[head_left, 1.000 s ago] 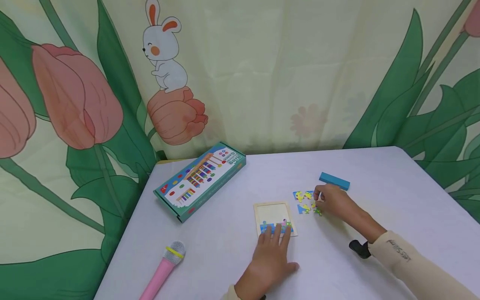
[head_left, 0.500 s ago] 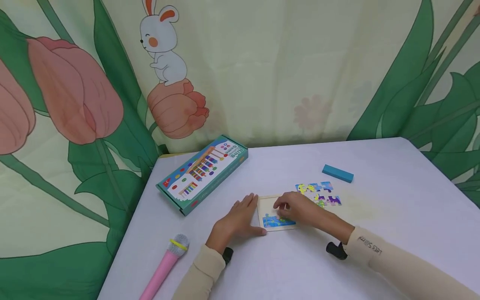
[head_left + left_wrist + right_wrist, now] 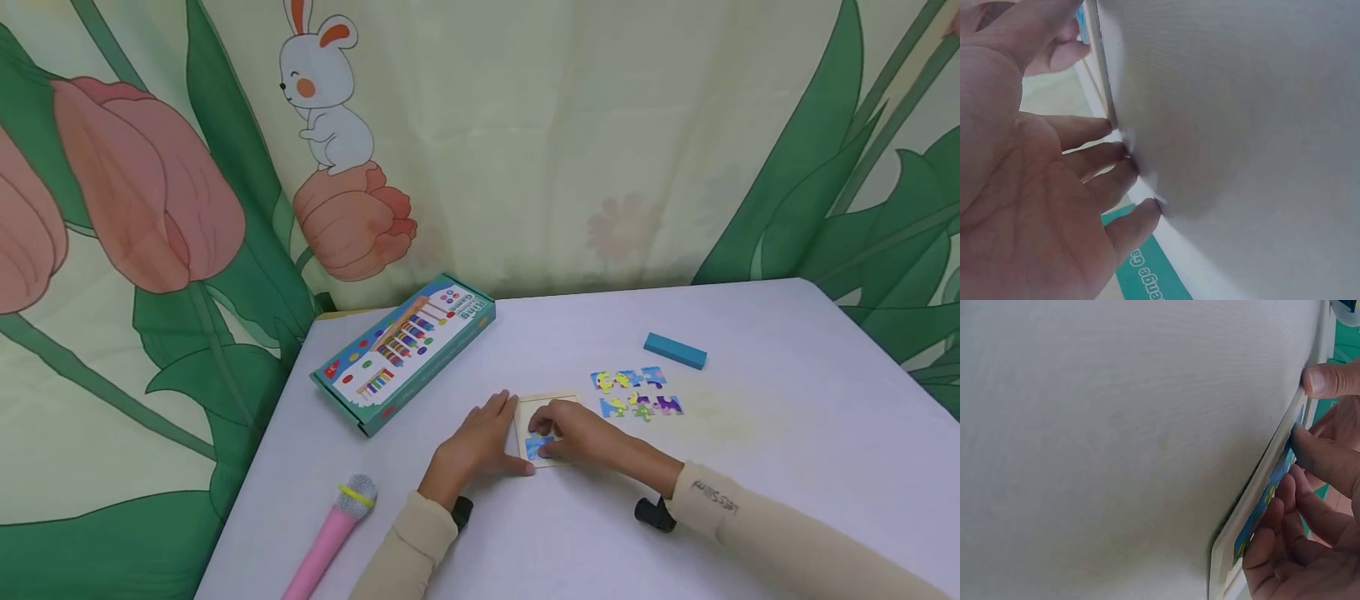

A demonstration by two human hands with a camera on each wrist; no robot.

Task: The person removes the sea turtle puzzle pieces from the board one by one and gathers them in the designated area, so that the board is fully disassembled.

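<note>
My left hand [image 3: 472, 446] lies along the left side of a small wooden puzzle tray [image 3: 551, 398], thumb at its near left corner. Its fingers reach forward, fairly straight, tips on the tablecloth in the left wrist view. Over the tray, my right hand [image 3: 581, 435] has curled fingers and pinches a blue jigsaw piece [image 3: 534, 447] at the lower left of the picture. In the right wrist view the right thumb [image 3: 1310, 447] touches the blue picture; the fingers hide part of it. Several loose jigsaw pieces [image 3: 667, 406] lie in two rows to the tray's right.
Behind the loose pieces lies a blue bar [image 3: 675, 351]. A green game box [image 3: 405, 354] sits at the back left, and a pink toy microphone [image 3: 330, 533] at the front left. A printed curtain [image 3: 510, 150] hangs behind the white table [image 3: 787, 367].
The right hand has come left from the loose pieces to the tray, then toward its left part. The left hand has shifted from the tray's near edge to its left side.
</note>
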